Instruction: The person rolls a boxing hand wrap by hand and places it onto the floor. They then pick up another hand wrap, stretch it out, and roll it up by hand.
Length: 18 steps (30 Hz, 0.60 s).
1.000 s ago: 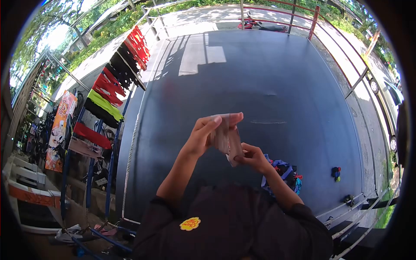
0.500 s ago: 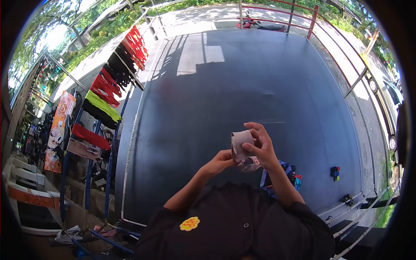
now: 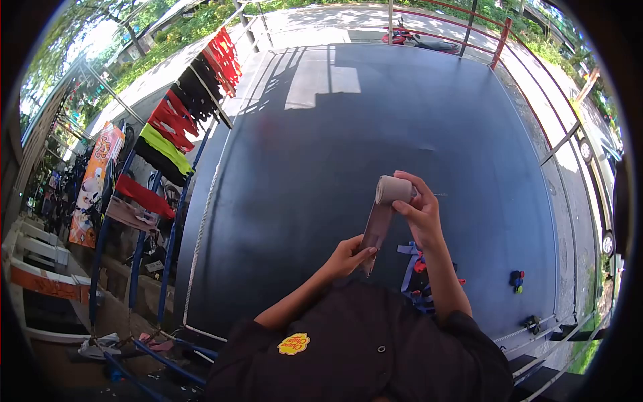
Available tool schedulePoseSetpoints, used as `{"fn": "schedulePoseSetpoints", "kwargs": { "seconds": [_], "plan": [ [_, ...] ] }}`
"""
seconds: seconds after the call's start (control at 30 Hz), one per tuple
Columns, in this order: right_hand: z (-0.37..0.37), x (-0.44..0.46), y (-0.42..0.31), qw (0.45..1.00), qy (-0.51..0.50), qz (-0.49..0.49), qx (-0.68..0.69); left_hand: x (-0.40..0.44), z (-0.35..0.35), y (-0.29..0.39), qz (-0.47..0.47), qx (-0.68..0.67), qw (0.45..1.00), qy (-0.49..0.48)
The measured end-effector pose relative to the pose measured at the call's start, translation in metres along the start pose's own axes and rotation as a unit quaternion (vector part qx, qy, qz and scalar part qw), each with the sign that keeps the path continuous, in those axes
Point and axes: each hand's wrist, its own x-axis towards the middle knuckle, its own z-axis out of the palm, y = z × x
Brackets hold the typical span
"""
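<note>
Beige cloth roll sits in right hand, fingers curved round it, at 1 o'clock from left hand, which pinches the strip. Tip: light even tension, edges aligned, no twist, roll square to the strip.

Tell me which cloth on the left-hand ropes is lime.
The lime cloth, directly between a red cloth and a black cloth; the others are red, black or pinkish.

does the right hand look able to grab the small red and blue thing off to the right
Probably not right now: the right hand holds the rolled wrap, and the red and blue thing looks too far off, though only mat shows between.
</note>
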Motion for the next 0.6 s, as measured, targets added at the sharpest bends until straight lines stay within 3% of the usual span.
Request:
{"fn": "schedulePoseSetpoints", "kwargs": {
  "seconds": [0.13, 0.23, 0.33, 0.47, 0.53, 0.6],
  "plan": [
    [-0.015, 0.018, 0.01, 0.999, 0.021, -0.01, -0.038, -0.011, 0.006, 0.017, 0.023, -0.003, 0.999, -0.036],
    [-0.019, 0.028, 0.009, 0.997, 0.042, -0.022, -0.069, -0.013, 0.006, 0.011, 0.096, -0.02, 0.991, 0.09],
    [-0.019, 0.033, 0.007, 0.995, 0.067, -0.051, -0.051, -0.018, 0.001, 0.015, 0.066, -0.034, 0.986, 0.148],
    [-0.012, 0.033, 0.002, 0.995, 0.069, -0.057, -0.053, -0.02, 0.002, 0.001, 0.104, -0.162, 0.969, 0.156],
    [-0.009, 0.036, 0.002, 0.994, 0.077, -0.075, 0.003, -0.021, -0.003, -0.002, 0.18, -0.247, 0.951, 0.052],
    [-0.012, 0.038, -0.001, 0.994, 0.081, -0.071, 0.021, -0.025, 0.0, 0.003, 0.138, -0.239, 0.957, 0.092]
  ]
}}
